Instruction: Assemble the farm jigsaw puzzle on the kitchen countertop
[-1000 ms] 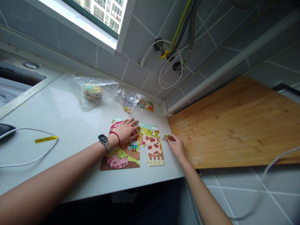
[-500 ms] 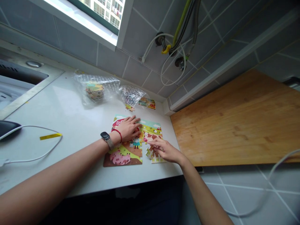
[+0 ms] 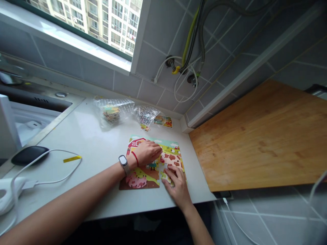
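Observation:
A farm-picture jigsaw puzzle lies on the white counter, with a barn, a cow and a pink pig on it. My left hand, wearing a red cord and a watch, rests palm down across its upper middle, fingers stretched and close together, hiding part of the picture. At the lower right, my right hand has thumb and fingers around a green puzzle piece. A narrow gap separates that piece from the left part of the puzzle. The right hand covers much of the lower right corner.
Behind the puzzle lie a plastic bag of puzzle pieces, a second clear bag, a few loose pieces and a picture card. A wooden board borders the right side. A white cable runs at left.
My right hand has moved down from the cow to the lower right pieces, thumb and fingers now around one. The cow section sits straighter. My left hand stays on the puzzle; the view has shifted.

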Motion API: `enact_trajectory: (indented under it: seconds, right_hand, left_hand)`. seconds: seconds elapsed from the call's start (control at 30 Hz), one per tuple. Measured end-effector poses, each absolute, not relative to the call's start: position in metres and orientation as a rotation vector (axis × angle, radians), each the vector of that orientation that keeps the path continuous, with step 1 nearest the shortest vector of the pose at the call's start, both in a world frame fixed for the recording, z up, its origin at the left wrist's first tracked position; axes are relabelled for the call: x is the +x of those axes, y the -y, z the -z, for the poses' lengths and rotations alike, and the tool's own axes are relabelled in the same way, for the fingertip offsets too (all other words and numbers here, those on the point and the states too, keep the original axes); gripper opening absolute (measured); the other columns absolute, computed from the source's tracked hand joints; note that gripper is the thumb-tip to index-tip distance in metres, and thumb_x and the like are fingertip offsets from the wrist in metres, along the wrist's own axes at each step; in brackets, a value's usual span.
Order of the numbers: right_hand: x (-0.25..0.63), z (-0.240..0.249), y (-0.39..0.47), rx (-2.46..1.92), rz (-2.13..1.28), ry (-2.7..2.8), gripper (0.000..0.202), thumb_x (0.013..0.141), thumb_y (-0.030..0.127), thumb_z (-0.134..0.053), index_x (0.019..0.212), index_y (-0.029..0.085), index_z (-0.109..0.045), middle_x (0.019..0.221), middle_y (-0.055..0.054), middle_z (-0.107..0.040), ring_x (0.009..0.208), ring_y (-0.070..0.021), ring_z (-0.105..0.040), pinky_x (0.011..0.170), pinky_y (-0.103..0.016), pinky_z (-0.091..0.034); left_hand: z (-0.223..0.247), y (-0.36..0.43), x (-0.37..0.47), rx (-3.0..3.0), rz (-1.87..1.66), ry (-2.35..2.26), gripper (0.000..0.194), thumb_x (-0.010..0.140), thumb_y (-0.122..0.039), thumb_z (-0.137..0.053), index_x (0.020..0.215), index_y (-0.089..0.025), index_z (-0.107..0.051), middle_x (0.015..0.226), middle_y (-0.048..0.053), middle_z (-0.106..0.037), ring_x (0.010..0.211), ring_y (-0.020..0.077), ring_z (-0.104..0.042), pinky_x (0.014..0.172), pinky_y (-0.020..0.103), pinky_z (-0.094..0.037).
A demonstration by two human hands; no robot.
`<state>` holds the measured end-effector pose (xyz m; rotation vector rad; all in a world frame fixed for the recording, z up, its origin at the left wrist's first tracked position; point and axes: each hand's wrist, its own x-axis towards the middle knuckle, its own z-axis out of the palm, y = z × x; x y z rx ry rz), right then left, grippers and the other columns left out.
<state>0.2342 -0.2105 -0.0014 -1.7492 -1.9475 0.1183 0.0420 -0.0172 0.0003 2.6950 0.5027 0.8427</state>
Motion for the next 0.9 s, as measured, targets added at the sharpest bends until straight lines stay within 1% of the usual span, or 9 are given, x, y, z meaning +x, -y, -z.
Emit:
enact_trajectory:
  seconds: [0.1,0.2,0.27,0.4,0.47,0.57,0.73,0.83,0.9]
  right_hand:
    - [0.233,0.011,0.211,-1.672,-0.089,1.876,0.030,0.094,0.031,-0.073,0.124,0.026,-0.075,0.120,-0.012,-0.071,0.114,-0.0304,-0.066,0.099,-0.050,-0.059]
    - [0.236,0.011,0.211,-1.607,-0.134,1.830,0.035,0.090,0.032,-0.080,0.123,0.025,-0.076,0.117,-0.011,-0.074,0.110,-0.0291,-0.069,0.096,-0.047,-0.060]
    - [0.239,0.010,0.211,-1.565,-0.174,1.817,0.037,0.086,0.031,-0.084,0.121,0.025,-0.076,0.116,-0.010,-0.076,0.110,-0.0285,-0.069,0.096,-0.046,-0.061]
    - [0.240,0.011,0.213,-1.506,-0.238,1.799,0.035,0.081,0.028,-0.088,0.115,0.026,-0.078,0.116,-0.009,-0.076,0.114,-0.0286,-0.068,0.100,-0.047,-0.059]
    - [0.241,0.012,0.214,-1.495,-0.257,1.779,0.034,0.082,0.028,-0.088,0.115,0.027,-0.079,0.116,-0.009,-0.076,0.115,-0.0286,-0.068,0.101,-0.048,-0.059]
    - [0.243,0.012,0.216,-1.466,-0.285,1.766,0.035,0.083,0.029,-0.087,0.117,0.028,-0.079,0.119,-0.009,-0.076,0.118,-0.0283,-0.067,0.104,-0.048,-0.057]
    - [0.245,0.011,0.217,-1.434,-0.341,1.861,0.035,0.083,0.028,-0.087,0.117,0.029,-0.079,0.122,-0.008,-0.077,0.125,-0.0292,-0.064,0.109,-0.050,-0.054]
    - [0.245,0.009,0.218,-1.427,-0.332,1.884,0.046,0.083,0.036,-0.087,0.127,0.027,-0.075,0.135,-0.010,-0.072,0.135,-0.0322,-0.059,0.113,-0.055,-0.050]
    - [0.245,0.008,0.219,-1.430,-0.313,1.766,0.048,0.090,0.039,-0.080,0.134,0.025,-0.071,0.140,-0.012,-0.068,0.135,-0.0313,-0.058,0.114,-0.054,-0.050]
  left_hand:
    - [-0.004,0.030,0.046,2.748,-0.781,-0.355,0.035,0.108,-0.028,-0.045,0.083,-0.019,-0.068,0.080,0.004,-0.072,0.071,0.0172,-0.065,0.072,0.031,-0.047]
    - [-0.005,0.039,0.047,2.747,-0.680,-0.346,0.032,0.108,-0.028,-0.047,0.085,-0.019,-0.069,0.083,0.005,-0.073,0.073,0.0181,-0.066,0.073,0.031,-0.049]
    - [-0.006,0.044,0.042,2.725,-0.623,-0.376,0.029,0.107,-0.027,-0.048,0.091,-0.019,-0.070,0.088,0.006,-0.074,0.079,0.0196,-0.068,0.076,0.032,-0.052]
    - [-0.008,0.066,0.017,2.685,-0.538,-0.397,0.020,0.105,-0.029,-0.055,0.108,-0.022,-0.073,0.107,0.008,-0.076,0.103,0.0242,-0.069,0.090,0.037,-0.056]
    - [-0.009,0.082,0.001,2.665,-0.532,-0.438,0.021,0.105,-0.028,-0.054,0.110,-0.026,-0.074,0.117,0.007,-0.075,0.112,0.0256,-0.067,0.097,0.041,-0.056]
    - [-0.008,0.106,-0.019,2.667,-0.554,-0.538,0.023,0.105,-0.028,-0.055,0.119,-0.027,-0.073,0.126,0.007,-0.074,0.121,0.0279,-0.064,0.103,0.047,-0.056]
    - [-0.006,0.137,-0.026,2.696,-0.492,-0.617,0.033,0.105,-0.028,-0.056,0.135,-0.035,-0.067,0.139,0.004,-0.068,0.133,0.0281,-0.058,0.110,0.051,-0.054]
    - [-0.004,0.147,-0.019,2.717,-0.477,-0.703,0.031,0.103,-0.028,-0.058,0.132,-0.036,-0.070,0.140,0.004,-0.067,0.134,0.0289,-0.058,0.111,0.053,-0.054]
    - [-0.002,0.150,-0.014,2.749,-0.486,-0.750,0.029,0.103,-0.028,-0.059,0.128,-0.034,-0.072,0.141,0.005,-0.067,0.135,0.0299,-0.058,0.111,0.053,-0.055]
